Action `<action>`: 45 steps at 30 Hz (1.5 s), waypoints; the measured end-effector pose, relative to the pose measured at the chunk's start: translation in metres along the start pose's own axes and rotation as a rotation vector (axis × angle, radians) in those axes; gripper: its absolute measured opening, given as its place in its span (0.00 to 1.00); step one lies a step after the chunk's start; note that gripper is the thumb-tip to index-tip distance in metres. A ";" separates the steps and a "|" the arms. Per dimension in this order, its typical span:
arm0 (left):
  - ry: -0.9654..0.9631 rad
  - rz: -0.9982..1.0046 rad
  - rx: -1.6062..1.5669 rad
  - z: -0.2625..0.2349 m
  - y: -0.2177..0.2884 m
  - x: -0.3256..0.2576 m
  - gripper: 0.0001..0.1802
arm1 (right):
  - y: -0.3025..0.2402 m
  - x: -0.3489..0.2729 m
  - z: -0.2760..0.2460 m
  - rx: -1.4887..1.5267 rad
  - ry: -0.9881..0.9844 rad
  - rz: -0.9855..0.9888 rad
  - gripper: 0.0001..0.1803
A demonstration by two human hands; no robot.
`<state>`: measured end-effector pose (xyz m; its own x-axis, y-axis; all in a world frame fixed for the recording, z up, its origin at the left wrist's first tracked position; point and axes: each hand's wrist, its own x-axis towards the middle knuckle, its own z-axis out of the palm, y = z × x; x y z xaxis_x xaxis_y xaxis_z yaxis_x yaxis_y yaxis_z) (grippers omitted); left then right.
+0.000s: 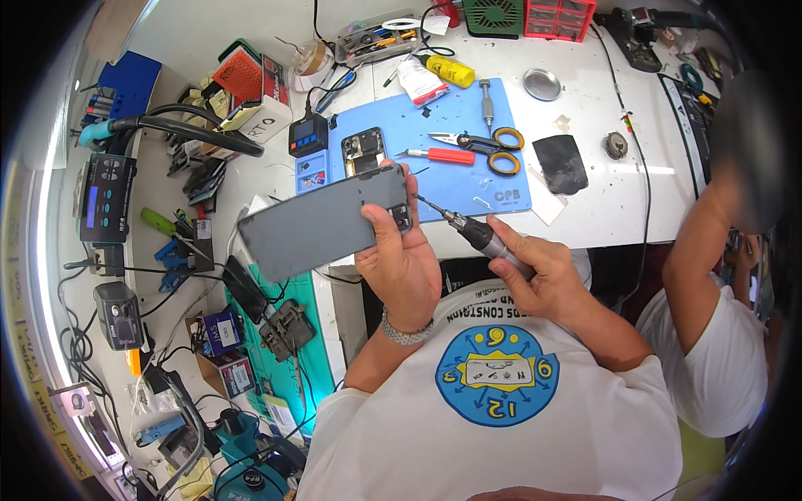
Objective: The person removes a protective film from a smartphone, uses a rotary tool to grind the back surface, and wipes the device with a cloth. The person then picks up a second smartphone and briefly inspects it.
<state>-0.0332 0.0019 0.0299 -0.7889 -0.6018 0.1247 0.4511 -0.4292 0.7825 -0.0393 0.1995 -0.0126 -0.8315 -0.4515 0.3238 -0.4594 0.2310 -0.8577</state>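
My left hand (403, 271) grips a dark grey phone back cover (309, 224), thumb on its face and fingers behind. The cover is tilted, its camera section (398, 217) at the right end. My right hand (539, 271) is closed round a black and grey pen-shaped rotary tool (480, 234). Its thin bit points up and left, close to the cover's right end; whether it touches, I cannot tell. Behind the cover, on a blue mat (393, 125), lies an opened phone (363, 149). Nearby are a red-handled knife (443, 155) and scissors (489, 146) with black and orange handles.
A grey screwdriver (486, 104) and yellow bottle (451, 70) lie farther back. A black sheet (560, 164) and round tin lid (542, 83) are to the right. At left stand a hot air station (109, 196) and green mat (292, 359). Another person's arm (697, 250) is at right.
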 end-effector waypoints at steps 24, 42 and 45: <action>0.063 -0.040 0.118 -0.009 -0.012 0.000 0.19 | 0.010 -0.002 0.001 -0.036 -0.007 0.005 0.36; 0.079 0.005 0.109 0.000 -0.009 -0.005 0.18 | 0.009 0.000 0.004 -0.055 0.083 0.098 0.35; 0.099 -0.020 0.109 -0.003 -0.006 0.003 0.18 | 0.012 -0.001 0.001 -0.027 0.076 0.041 0.35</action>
<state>-0.0372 0.0011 0.0240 -0.7500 -0.6594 0.0518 0.3833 -0.3693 0.8466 -0.0439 0.2015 -0.0233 -0.8704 -0.3751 0.3189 -0.4322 0.2717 -0.8599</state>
